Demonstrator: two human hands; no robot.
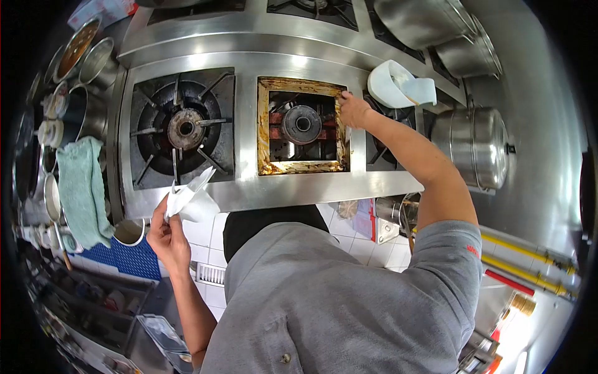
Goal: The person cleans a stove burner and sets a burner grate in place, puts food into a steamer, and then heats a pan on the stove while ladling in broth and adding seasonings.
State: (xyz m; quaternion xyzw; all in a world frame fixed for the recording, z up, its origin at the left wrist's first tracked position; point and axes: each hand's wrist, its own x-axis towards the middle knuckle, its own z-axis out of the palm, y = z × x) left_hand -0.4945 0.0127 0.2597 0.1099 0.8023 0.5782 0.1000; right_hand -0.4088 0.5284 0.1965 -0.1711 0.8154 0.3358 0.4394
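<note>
My left hand (167,240) pinches a white sheet (192,201), paper or thin cloth, in front of the stove's front edge. My right hand (355,111) is at the right rim of a square burner opening (263,124), with its fingers curled in. Whatever is under those fingers, if anything, is hidden. Brown and yellow grease coats the frame around this opening. Inside it sits a round bare burner head (301,124), without a grate over it. To its left, another burner has its black grate (143,131) in place.
A white scoop-shaped container (389,81) rests over the right burner, close to my right forearm. Beyond it stands a large lidded steel pot (470,148). A green towel (83,190) hangs at the left, near several steel pots. More pots (430,22) stand at the back right.
</note>
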